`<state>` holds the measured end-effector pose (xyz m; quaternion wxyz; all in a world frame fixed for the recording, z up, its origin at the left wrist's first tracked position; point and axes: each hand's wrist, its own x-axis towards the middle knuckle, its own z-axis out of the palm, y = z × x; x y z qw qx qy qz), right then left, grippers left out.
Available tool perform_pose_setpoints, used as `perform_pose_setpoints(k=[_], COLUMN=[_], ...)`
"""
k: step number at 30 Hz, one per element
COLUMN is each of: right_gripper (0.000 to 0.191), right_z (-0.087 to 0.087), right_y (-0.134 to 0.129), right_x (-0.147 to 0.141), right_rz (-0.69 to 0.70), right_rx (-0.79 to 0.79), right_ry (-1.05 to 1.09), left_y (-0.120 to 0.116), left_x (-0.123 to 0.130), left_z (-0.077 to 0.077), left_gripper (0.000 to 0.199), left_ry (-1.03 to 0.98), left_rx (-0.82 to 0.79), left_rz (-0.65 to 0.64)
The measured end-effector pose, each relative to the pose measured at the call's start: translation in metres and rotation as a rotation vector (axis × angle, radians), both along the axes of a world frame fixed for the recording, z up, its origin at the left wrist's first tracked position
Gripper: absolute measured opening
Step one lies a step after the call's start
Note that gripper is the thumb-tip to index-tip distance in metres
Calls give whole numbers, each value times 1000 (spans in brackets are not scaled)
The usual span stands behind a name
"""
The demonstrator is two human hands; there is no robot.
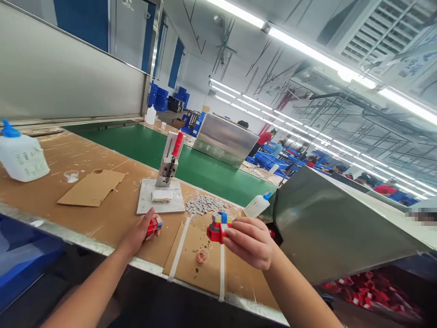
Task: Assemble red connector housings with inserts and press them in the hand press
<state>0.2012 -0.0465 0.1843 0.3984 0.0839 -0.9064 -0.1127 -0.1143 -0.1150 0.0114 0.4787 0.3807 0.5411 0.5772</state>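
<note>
My right hand (251,241) pinches a red toy vehicle (215,232) with grey, blue and yellow parts, held up above the bench. Around a second red toy vehicle (154,225), with some blue and grey on it, the fingers of my left hand (138,232) are wrapped, so much of it is hidden. Just beyond the left hand stands a small hand press (170,159) with a red handle on a pale base plate (145,196). Several small grey pieces (205,205) lie heaped beside the press. A small cup with reddish contents (201,257) sits on the taped cardboard (184,269).
A white bottle with a blue cap (257,205) leans near the metal panel (334,228) at right; another bottle (23,157) stands far left. A cardboard sheet (92,187) lies left of the press. Behind runs a green conveyor belt (136,141). Red parts (372,294) fill the lower right.
</note>
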Motion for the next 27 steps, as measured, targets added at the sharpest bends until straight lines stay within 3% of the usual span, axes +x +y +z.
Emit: perform_pose_setpoints(k=[5,12,19,21,23,26,27], right_gripper=[35,42,25,35,45,40,37], right_z=[-3,-13,-8,-18,-35,-68,-78], right_y=[-1,13,16,20,32,71,90], right_x=[15,13,9,13,18,21,21], right_rz=[-8,63,99,110,63,-164,-238], right_rx=[248,245,419,309,61,-355,-422], right_ry=[40,85,113,100,70,30,37], left_y=[2,0,2,2,3,4,4], left_x=[0,1,1,1,1,0,0], left_z=[0,5,4,4,4,2,0], left_gripper=[83,87,91,90,90,90,90], left_ry=[-3,43,24,24,30,32,33], left_rx=[-27,-21,-14,-16,-25,-36,-37], left_rz=[36,35,18,18,30,43,42])
